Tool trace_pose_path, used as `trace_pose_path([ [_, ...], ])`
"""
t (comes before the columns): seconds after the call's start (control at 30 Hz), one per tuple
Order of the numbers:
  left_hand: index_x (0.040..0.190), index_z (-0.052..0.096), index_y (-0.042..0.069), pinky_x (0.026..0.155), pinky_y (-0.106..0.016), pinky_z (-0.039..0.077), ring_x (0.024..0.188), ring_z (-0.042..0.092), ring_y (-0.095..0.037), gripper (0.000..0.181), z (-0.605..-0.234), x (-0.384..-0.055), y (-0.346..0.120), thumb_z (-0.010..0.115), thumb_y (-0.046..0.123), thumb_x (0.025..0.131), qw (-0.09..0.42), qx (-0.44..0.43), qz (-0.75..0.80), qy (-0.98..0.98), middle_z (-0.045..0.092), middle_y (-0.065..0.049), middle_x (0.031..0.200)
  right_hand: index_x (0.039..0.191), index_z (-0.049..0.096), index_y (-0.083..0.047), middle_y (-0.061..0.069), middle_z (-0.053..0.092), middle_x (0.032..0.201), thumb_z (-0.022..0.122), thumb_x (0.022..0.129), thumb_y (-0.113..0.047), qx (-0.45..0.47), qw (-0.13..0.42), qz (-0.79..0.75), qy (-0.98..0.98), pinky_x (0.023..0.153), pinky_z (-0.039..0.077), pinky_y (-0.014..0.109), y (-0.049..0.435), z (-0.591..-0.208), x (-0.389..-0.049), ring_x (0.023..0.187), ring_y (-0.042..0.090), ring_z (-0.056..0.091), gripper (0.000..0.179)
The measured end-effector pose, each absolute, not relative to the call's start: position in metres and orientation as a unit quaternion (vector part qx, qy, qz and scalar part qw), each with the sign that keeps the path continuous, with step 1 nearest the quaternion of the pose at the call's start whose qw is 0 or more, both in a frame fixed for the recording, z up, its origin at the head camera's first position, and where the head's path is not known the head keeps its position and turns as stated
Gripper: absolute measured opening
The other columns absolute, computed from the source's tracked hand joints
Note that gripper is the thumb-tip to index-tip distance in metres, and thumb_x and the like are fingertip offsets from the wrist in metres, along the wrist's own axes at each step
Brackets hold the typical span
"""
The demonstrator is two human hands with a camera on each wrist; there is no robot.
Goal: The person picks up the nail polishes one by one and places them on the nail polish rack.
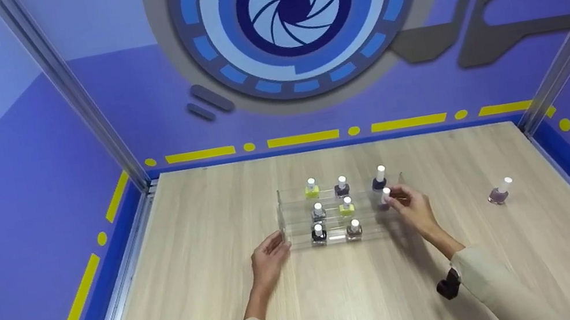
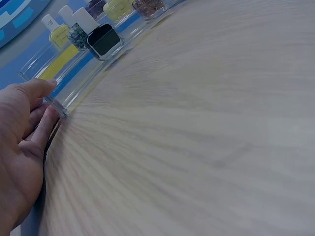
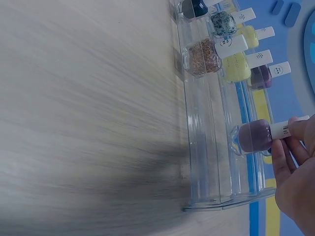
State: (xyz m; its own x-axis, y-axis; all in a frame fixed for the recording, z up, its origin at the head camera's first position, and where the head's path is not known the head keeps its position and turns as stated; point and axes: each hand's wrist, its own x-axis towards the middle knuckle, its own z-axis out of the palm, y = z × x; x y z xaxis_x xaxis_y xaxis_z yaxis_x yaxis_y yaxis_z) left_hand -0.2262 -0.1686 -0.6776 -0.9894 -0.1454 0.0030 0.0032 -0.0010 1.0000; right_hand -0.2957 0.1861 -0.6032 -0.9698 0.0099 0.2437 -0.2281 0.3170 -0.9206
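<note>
A clear tiered display rack (image 1: 337, 237) stands on the table with several nail polish bottles on its steps. My right hand (image 1: 414, 210) pinches the white cap of a mauve nail polish bottle (image 3: 254, 136) at the right of the middle step. At the rack's left end, my left hand (image 1: 269, 262) holds the side panel between thumb and fingers (image 2: 47, 125). On the front step are a black bottle (image 2: 105, 42) and a brown glitter bottle (image 3: 203, 58). A yellow bottle (image 3: 236, 67) sits on the middle step, and a dark bottle (image 1: 379, 178) stands behind the held one.
Another mauve nail polish bottle (image 1: 498, 194) stands alone on the wooden table (image 1: 184, 219), right of the rack. Blue panel walls and metal posts (image 1: 73, 91) border the table at the back and sides.
</note>
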Motion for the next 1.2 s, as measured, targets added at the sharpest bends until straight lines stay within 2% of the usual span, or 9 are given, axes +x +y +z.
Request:
trace_pose_path([
  [0.07,0.138,0.056,-0.009,0.098,-0.024,0.059,0.130,0.060,-0.042,0.046,-0.677,-0.227,-0.168,0.068,0.006,0.097,0.057,0.052,-0.704,-0.706,0.060,-0.031,0.139,0.116,0.069,0.010,0.029,0.072,0.114,0.071,0.092,0.004,0.066,0.095,0.581,-0.806,0.083,0.055,0.007,0.187,-0.601,-0.296,0.098,0.016,0.071,0.025],
  [0.27,0.139,0.055,-0.010,0.100,-0.026,0.059,0.131,0.058,-0.044,0.045,-0.677,-0.229,-0.168,0.066,0.005,0.098,0.058,0.055,-0.692,-0.718,0.058,-0.032,0.140,0.121,0.067,0.009,0.029,0.070,0.120,0.072,0.090,0.007,0.082,0.078,0.580,-0.807,0.088,0.056,0.012,0.195,-0.594,-0.293,0.110,0.037,0.070,0.032],
  [0.4,0.139,0.058,-0.006,0.102,-0.028,0.058,0.131,0.060,-0.041,0.046,-0.677,-0.228,-0.168,0.070,0.010,0.097,0.057,0.057,-0.686,-0.723,0.061,-0.028,0.139,0.121,0.067,0.011,0.030,0.070,0.118,0.071,0.090,0.009,0.091,0.100,0.572,-0.809,0.088,0.057,0.012,0.206,-0.586,-0.291,0.108,0.040,0.071,0.031],
  [0.53,0.138,0.059,-0.005,0.104,-0.030,0.058,0.131,0.060,-0.039,0.047,-0.676,-0.228,-0.169,0.071,0.013,0.096,0.060,0.057,-0.683,-0.726,0.062,-0.026,0.139,0.120,0.067,0.013,0.033,0.070,0.116,0.068,0.091,0.011,0.084,0.125,0.558,-0.816,0.085,0.056,0.008,0.222,-0.571,-0.287,0.104,0.033,0.072,0.029],
  [0.73,0.138,0.061,-0.001,0.106,-0.029,0.056,0.131,0.061,-0.036,0.047,-0.675,-0.228,-0.172,0.073,0.015,0.095,0.054,0.069,-0.681,-0.727,0.063,-0.022,0.139,0.119,0.064,0.018,0.039,0.067,0.115,0.066,0.092,0.011,0.072,0.143,0.545,-0.823,0.083,0.056,0.007,0.254,-0.538,-0.279,0.095,0.008,0.071,0.028],
  [0.9,0.137,0.062,0.001,0.104,-0.028,0.057,0.130,0.061,-0.035,0.044,-0.675,-0.229,-0.172,0.073,0.013,0.095,0.055,0.068,-0.682,-0.726,0.064,-0.021,0.138,0.118,0.066,0.016,0.036,0.069,0.112,0.065,0.094,0.008,0.041,0.187,0.518,-0.834,0.077,0.052,0.001,0.293,-0.540,-0.285,0.089,-0.003,0.069,0.025],
  [0.97,0.137,0.062,0.000,0.103,-0.027,0.057,0.130,0.061,-0.035,0.045,-0.677,-0.229,-0.171,0.072,0.013,0.096,0.057,0.062,-0.684,-0.725,0.064,-0.022,0.138,0.117,0.068,0.013,0.030,0.073,0.110,0.066,0.094,0.006,0.011,0.201,0.509,-0.837,0.076,0.051,-0.001,0.311,-0.546,-0.290,0.086,-0.008,0.067,0.024],
  [1.07,0.137,0.060,-0.002,0.103,-0.025,0.057,0.131,0.061,-0.036,0.046,-0.679,-0.229,-0.170,0.072,0.013,0.096,0.057,0.056,-0.692,-0.718,0.063,-0.024,0.139,0.118,0.069,0.011,0.006,0.079,0.099,0.066,0.095,0.003,-0.045,0.207,0.515,-0.831,0.073,0.050,-0.001,0.337,-0.555,-0.297,0.081,-0.016,0.062,0.024],
  [1.2,0.138,0.058,-0.007,0.102,-0.025,0.058,0.131,0.060,-0.040,0.045,-0.679,-0.228,-0.170,0.070,0.010,0.097,0.058,0.044,-0.695,-0.716,0.061,-0.028,0.139,0.120,0.069,0.007,-0.029,0.066,0.086,0.068,0.094,-0.002,-0.100,0.227,0.510,-0.823,0.072,0.047,-0.003,0.360,-0.559,-0.299,0.080,-0.019,0.058,0.027],
])
